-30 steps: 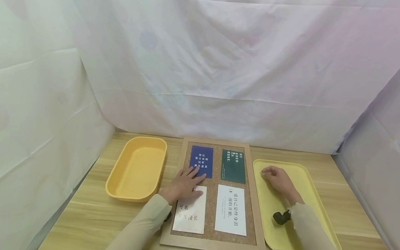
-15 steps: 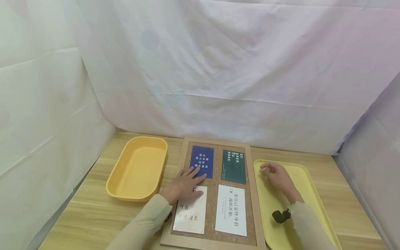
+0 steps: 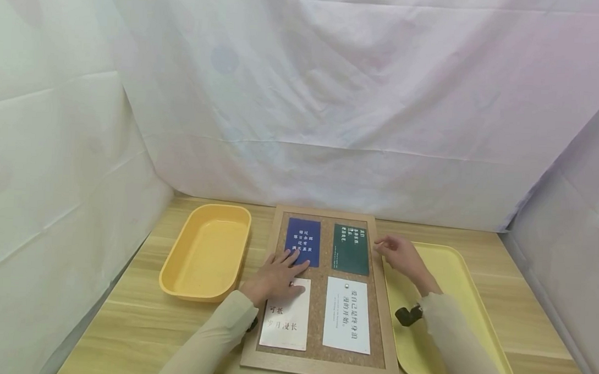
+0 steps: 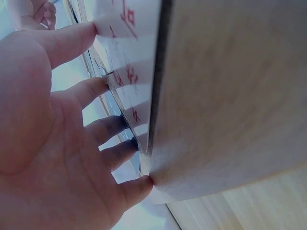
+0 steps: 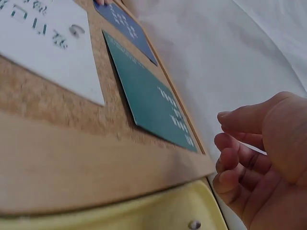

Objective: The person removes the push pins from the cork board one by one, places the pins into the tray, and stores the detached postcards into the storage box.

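My left hand (image 3: 275, 279) lies with fingers spread across the left side of a framed cork board (image 3: 319, 320), touching the blue card (image 3: 303, 231) and the white card with red lettering (image 3: 283, 324). In the left wrist view, those fingers (image 4: 129, 191) reach over the frame edge. My right hand (image 3: 401, 256) hovers near the board's right frame, beside the green card (image 3: 350, 255). Its fingers (image 5: 228, 158) are curled with the thumb close to the index finger; whether something small sits between them is hidden. Another white card (image 3: 346, 321) bears a small silver pin (image 3: 346, 286).
A yellow tray (image 3: 455, 280) lies right of the board, with a small silver pin (image 5: 194, 224) inside it. At the left stands a deeper orange-yellow bin (image 3: 205, 261). White cloth (image 3: 332, 100) hangs behind and at both sides of the wooden table (image 3: 126, 324).
My right hand has risen off the yellow tray and moved left, to the board's right frame near the green card. The left hand keeps its place on the cards.
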A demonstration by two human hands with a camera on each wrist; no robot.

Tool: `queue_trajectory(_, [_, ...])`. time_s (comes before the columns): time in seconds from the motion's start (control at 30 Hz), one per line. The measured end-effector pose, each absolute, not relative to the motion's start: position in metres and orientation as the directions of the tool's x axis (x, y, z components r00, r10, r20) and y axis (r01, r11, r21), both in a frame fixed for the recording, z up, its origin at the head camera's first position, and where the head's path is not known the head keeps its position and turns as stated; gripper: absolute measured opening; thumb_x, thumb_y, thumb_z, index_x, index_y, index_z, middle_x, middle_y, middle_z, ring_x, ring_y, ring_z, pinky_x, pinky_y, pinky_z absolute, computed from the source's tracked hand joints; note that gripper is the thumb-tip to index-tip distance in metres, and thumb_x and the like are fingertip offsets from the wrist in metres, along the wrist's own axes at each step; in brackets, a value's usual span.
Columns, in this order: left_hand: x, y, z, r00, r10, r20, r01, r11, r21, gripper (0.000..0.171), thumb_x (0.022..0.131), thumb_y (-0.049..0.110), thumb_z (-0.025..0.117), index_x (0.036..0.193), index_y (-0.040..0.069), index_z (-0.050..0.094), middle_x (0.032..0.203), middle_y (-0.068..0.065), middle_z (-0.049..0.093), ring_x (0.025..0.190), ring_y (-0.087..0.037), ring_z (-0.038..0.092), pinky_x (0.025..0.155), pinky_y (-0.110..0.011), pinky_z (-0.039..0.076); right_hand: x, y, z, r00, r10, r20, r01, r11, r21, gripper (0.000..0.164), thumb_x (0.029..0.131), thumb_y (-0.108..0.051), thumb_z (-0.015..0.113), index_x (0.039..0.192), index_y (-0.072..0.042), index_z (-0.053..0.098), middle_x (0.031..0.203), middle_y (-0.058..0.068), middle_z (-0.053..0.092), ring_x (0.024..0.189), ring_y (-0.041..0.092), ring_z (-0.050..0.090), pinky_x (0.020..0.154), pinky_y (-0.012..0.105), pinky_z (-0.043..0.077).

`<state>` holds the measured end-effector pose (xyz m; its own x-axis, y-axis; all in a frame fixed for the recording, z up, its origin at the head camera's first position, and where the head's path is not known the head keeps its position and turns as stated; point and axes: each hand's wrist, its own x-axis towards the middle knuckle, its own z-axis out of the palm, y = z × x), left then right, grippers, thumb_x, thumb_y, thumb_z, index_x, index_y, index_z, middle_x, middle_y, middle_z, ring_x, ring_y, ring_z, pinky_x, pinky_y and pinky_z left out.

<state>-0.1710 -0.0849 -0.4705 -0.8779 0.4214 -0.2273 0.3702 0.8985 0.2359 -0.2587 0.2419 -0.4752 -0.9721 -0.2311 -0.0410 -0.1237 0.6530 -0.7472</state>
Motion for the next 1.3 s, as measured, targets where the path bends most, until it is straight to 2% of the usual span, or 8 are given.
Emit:
queue_trajectory(0.17, [-0.17,-0.084,-0.468,-0.877,0.42,-0.232,0.369,0.9,0.233,0.061,0.092,0.05,0.048,0.146,0.027,0.031,0.155,-0.007,0.019,0.143,-0.031,0.013,0.115,-0.053,0.01,-0.262,0.224,-0.473,-0.965,-0.261,-0.026,-0.152,0.639,-0.754,0.025,0.093,-0.023,0.057,0.111,-0.006,0.063,0.106,0.011,0.064,0.091,0.026,0.06,0.068,0.033,0.053])
queue_trajectory(0.27, [-0.169,-0.084,-0.467,-0.876,0.42,-0.235,0.37,0.9,0.231,0.061,0.092,0.05,0.048,0.146,0.027,0.031,0.155,-0.007,0.019,0.143,-0.031,0.013,0.115,-0.053,0.01,-0.264,0.214,-0.473,-0.961,-0.277,-0.02,-0.169,0.639,-0.75,0.023,0.092,-0.023,0.06,0.108,-0.008,0.064,0.107,0.01,0.065,0.098,0.026,0.06,0.074,0.036,0.053])
queue_trajectory(0.33, [-0.168,-0.083,-0.467,-0.876,0.42,-0.238,0.369,0.9,0.233,0.061,0.092,0.05,0.048,0.146,0.028,0.031,0.155,-0.007,0.019,0.143,-0.031,0.012,0.115,-0.053,0.009,-0.265,0.207,-0.472,-0.956,-0.293,-0.029,-0.175,0.641,-0.747,0.025,0.092,-0.024,0.06,0.109,-0.008,0.063,0.107,0.01,0.065,0.094,0.026,0.061,0.073,0.035,0.054])
queue_trajectory(0.47, [-0.166,-0.083,-0.466,-0.876,0.419,-0.238,0.366,0.9,0.239,0.06,0.092,0.049,0.049,0.146,0.027,0.032,0.155,-0.007,0.019,0.143,-0.031,0.012,0.115,-0.053,0.009,-0.267,0.195,-0.47,-0.953,-0.298,-0.063,-0.151,0.642,-0.752,0.025,0.092,-0.026,0.059,0.111,-0.009,0.063,0.102,0.009,0.064,0.075,0.021,0.059,0.061,0.029,0.052])
queue_trajectory(0.57, [-0.165,-0.083,-0.465,-0.877,0.418,-0.235,0.366,0.9,0.237,0.06,0.092,0.049,0.049,0.146,0.027,0.032,0.155,-0.007,0.02,0.143,-0.031,0.013,0.115,-0.053,0.01,-0.268,0.186,-0.469,-0.946,-0.319,-0.061,-0.165,0.634,-0.755,0.024,0.092,-0.025,0.059,0.11,-0.01,0.062,0.095,0.009,0.064,0.065,0.02,0.057,0.055,0.03,0.051])
queue_trajectory(0.87, [-0.164,-0.084,-0.465,-0.879,0.414,-0.239,0.363,0.903,0.23,0.06,0.092,0.05,0.048,0.146,0.028,0.032,0.155,-0.006,0.02,0.143,-0.03,0.013,0.115,-0.053,0.01,-0.275,0.159,-0.471,-0.929,-0.368,-0.04,-0.202,0.594,-0.779,0.022,0.091,-0.021,0.06,0.109,-0.008,0.064,0.086,0.008,0.064,0.06,0.02,0.056,0.051,0.031,0.05])
queue_trajectory(1.3, [-0.162,-0.085,-0.464,-0.875,0.409,-0.26,0.361,0.908,0.214,0.061,0.092,0.052,0.047,0.146,0.029,0.03,0.156,-0.005,0.017,0.143,-0.029,0.011,0.115,-0.052,0.009,-0.28,0.126,-0.473,-0.908,-0.417,-0.031,-0.229,0.557,-0.799,0.022,0.092,-0.015,0.056,0.112,-0.006,0.062,0.086,0.011,0.064,0.056,0.021,0.056,0.05,0.03,0.048])
